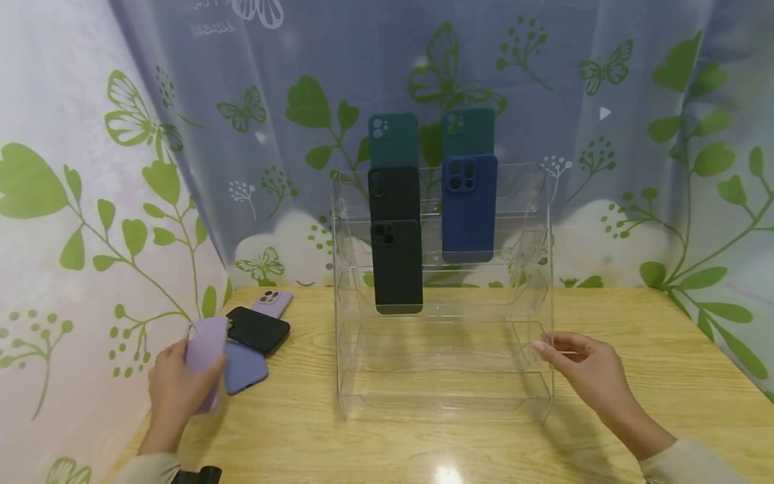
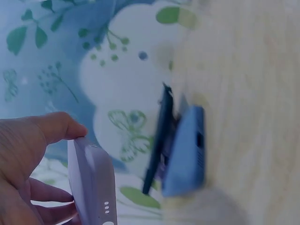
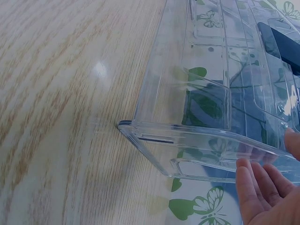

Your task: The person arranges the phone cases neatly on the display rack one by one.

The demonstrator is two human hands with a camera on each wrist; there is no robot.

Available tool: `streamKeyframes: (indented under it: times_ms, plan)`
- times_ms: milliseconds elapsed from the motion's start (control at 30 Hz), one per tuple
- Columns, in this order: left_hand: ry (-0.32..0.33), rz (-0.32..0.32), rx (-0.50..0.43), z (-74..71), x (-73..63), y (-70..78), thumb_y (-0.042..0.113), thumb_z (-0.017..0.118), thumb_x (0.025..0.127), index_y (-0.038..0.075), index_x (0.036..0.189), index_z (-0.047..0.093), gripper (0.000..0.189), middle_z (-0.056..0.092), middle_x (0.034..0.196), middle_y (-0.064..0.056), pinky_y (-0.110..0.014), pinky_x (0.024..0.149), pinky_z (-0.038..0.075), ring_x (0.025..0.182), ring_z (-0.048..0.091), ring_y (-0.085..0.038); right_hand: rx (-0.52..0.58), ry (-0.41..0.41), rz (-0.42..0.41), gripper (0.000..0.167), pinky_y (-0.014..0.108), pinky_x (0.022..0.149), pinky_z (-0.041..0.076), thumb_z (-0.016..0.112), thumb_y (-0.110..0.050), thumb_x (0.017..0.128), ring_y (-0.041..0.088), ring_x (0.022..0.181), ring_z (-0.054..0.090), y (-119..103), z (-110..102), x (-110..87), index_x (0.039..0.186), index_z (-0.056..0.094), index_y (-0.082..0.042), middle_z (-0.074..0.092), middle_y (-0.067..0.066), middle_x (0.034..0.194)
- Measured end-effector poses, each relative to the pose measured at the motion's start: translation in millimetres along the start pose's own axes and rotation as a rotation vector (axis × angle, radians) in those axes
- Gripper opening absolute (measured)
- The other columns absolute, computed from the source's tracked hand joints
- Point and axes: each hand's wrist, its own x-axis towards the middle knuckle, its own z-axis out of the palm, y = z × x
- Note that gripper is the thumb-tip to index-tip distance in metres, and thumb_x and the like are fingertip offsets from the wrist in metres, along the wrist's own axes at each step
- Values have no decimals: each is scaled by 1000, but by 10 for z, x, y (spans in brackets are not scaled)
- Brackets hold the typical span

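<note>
Rack (image 1: 347, 376) holds 5 cases; 3 lie on table (left hand (image 1: 175, 386) grips 1 lilac case (image 1: 205, 353)); right hand (image 1: 589, 370) relaxed.

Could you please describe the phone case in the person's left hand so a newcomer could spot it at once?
Look left of the clear display rack, near the table's left edge. There the left hand grips a pale lilac case, raised on edge, while its neighbours lie flat on the table.

The rack (image 1: 444, 363) is clear acrylic and carries two dark green cases (image 1: 394, 139), two black cases (image 1: 397, 265) and one blue case (image 1: 469, 207). At lower left lie lilac (image 1: 206, 353), periwinkle (image 1: 244, 368) and black (image 1: 258, 329) cases. The worktop (image 1: 635, 376) is light wood grain; the curtain (image 1: 91, 202) is white with green leaves and butterflies.
</note>
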Motion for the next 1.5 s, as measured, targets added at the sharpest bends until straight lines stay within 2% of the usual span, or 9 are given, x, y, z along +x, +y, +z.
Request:
streamKeyframes:
  times_ms: [67, 333, 533, 767, 900, 1100, 1333, 1500]
  plan:
    - [8, 12, -26, -27, 1, 111, 28, 71, 81, -15, 139, 35, 81, 39, 132, -40, -64, 91, 34, 113, 37, -57, 3, -1, 4, 58, 40, 80, 55, 60, -48, 91, 10, 94, 66, -6, -2, 0, 128, 60, -3, 63, 16, 121]
    - [39, 85, -107, -142, -57, 553, 29, 72, 82, -9, 145, 30, 85, 35, 140, -35, -64, 95, 34, 124, 33, -54, 6, -7, 11, 59, 46, 83, 53, 59, -48, 92, 28, 104, 65, -14, 3, -7, 130, 59, -3, 62, 18, 122]
    - [95, 159, -182, -191, -101, 849, 26, 74, 80, -7, 145, 33, 84, 38, 140, -30, -62, 94, 38, 122, 38, -49, 8, -10, 8, 59, 47, 84, 53, 59, -48, 92, 26, 103, 66, -12, 6, -5, 129, 59, -4, 62, 17, 123]
    - [183, 269, -209, -230, -140, 1145, 21, 76, 78, -8, 143, 37, 81, 41, 138, -28, -62, 90, 40, 119, 41, -47, 8, -13, 2, 58, 47, 83, 53, 59, -48, 92, 29, 105, 65, -14, 3, -10, 130, 59, -3, 62, 18, 124]
    - [203, 343, -240, -249, -159, 1305, 18, 77, 78, -9, 142, 39, 79, 42, 136, -28, -61, 86, 44, 117, 44, -45, 7, -7, -1, 59, 46, 83, 53, 59, -48, 92, 24, 102, 66, -22, 2, -12, 129, 59, -2, 62, 18, 123]
    - [232, 410, -296, -263, -184, 1533, 18, 78, 78, -9, 141, 39, 80, 43, 136, -28, -59, 85, 47, 116, 45, -44, 9, -15, 11, 60, 44, 83, 53, 59, -49, 91, 19, 100, 66, -18, 0, -12, 130, 58, -3, 62, 17, 124]
    - [265, 484, -335, -255, -216, 1771, 16, 79, 76, -5, 142, 41, 79, 43, 138, -23, -58, 81, 49, 117, 46, -42, 7, -11, 9, 60, 41, 82, 54, 59, -49, 91, -3, 91, 62, -25, -6, -10, 130, 59, -3, 61, 17, 124]
    - [269, 526, -385, -240, -235, 1951, 16, 79, 76, -4, 142, 42, 78, 45, 135, -20, -56, 81, 50, 116, 47, -38, 8, -10, 8, 59, 39, 81, 54, 59, -49, 91, -3, 91, 62, -25, -8, -9, 130, 59, -3, 61, 17, 124]
